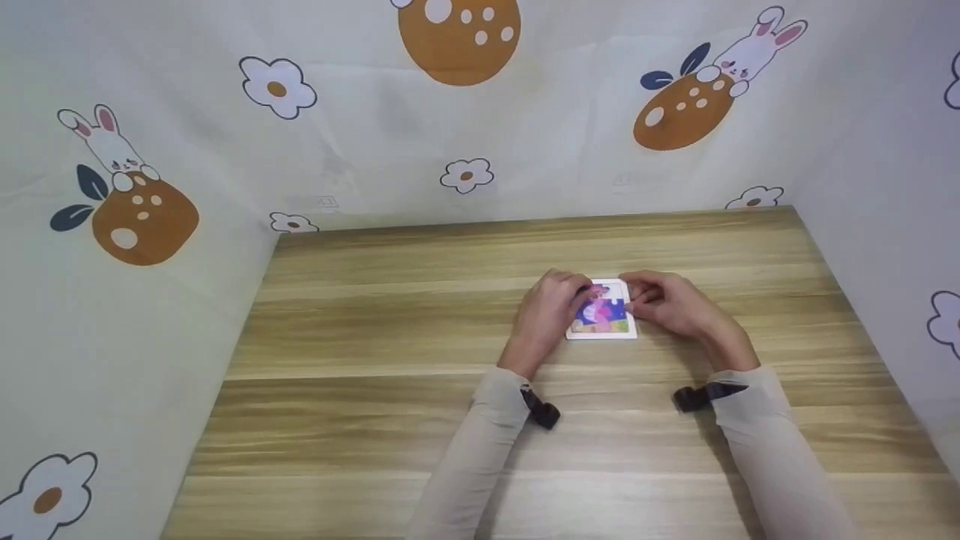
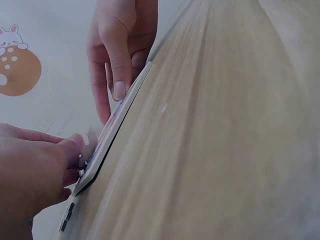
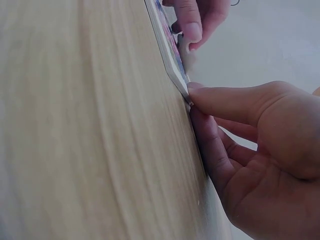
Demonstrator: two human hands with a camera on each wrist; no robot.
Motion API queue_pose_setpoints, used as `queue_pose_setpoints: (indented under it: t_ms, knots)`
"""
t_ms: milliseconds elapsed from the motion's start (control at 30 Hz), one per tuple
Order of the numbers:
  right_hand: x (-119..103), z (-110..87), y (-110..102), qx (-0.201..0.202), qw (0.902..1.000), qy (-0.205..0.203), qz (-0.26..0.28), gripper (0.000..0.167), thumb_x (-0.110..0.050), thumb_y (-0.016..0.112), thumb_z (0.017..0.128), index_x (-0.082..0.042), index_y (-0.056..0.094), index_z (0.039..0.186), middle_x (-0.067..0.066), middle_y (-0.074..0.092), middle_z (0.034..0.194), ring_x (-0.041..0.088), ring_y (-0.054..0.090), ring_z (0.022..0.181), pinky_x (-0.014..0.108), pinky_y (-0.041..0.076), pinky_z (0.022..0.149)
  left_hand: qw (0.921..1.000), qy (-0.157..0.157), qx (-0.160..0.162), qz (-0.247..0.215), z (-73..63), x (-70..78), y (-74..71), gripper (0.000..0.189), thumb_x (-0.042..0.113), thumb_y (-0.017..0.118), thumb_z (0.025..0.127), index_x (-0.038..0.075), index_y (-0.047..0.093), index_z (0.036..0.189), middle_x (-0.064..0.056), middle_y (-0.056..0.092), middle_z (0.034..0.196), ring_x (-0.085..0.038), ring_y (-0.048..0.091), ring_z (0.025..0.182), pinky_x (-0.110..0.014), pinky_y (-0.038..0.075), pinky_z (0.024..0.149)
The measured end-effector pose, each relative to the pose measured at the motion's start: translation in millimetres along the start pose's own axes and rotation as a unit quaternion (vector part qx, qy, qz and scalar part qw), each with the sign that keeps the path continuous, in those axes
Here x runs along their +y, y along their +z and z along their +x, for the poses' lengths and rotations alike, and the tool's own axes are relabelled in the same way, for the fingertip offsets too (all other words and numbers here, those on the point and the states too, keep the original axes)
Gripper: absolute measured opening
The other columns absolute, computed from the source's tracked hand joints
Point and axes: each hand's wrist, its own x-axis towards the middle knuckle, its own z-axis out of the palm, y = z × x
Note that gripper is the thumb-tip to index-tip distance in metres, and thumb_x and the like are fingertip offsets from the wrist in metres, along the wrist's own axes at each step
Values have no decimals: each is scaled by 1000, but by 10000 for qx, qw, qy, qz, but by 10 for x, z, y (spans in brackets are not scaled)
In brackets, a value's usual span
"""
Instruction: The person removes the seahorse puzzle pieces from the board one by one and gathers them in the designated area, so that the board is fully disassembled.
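Note:
A small white-framed jigsaw puzzle board (image 1: 600, 334) lies on the table, with a pink, blue and green picture in it. My left hand (image 1: 551, 304) is over the board's left side. In the left wrist view, the left hand (image 2: 37, 162) pinches a puzzle piece (image 2: 91, 142), tilted up from the picture; its pale edge (image 3: 186, 55) also shows in the right wrist view. At the board's right edge, my right hand (image 1: 671, 304) grips the frame. Its thumb (image 3: 225, 102) presses the corner from above and a finger lies against the side. Fingers hide part of the picture's upper left.
The wood-grain table (image 1: 360, 360) extends around the board, with most of its surface to the left. A pale cloth (image 1: 555, 127) printed with rabbits, oranges and flowers hangs behind and at both sides. Each wrist wears a black camera strap (image 1: 544, 411).

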Motion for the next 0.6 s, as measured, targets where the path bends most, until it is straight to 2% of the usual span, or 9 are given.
queue_pose_setpoints:
  t_ms: [167,400,600]
  knots:
    - [9,11,5,23,10000,-91,10,58,-4,77,97,2,59,151,21,73,117,27,70,107,13,54,87,10000,52,-59,-54,13,-5,19,24,34,70,106,22,79,125,5,80,123,-14,70,118,-30,58,105]
    - [17,17,7,45,9998,-182,-45,56,-5,79,97,1,61,150,20,74,113,22,69,103,13,54,86,9997,58,-24,-223,25,1,23,24,33,64,110,23,80,125,6,81,118,-14,70,113,-30,60,100]
    - [24,12,7,58,9998,-177,10,57,-4,79,96,1,61,150,21,74,114,25,70,104,13,55,87,9989,106,-112,-451,20,-14,18,25,27,63,111,19,78,129,3,80,126,-15,69,121,-29,56,109]
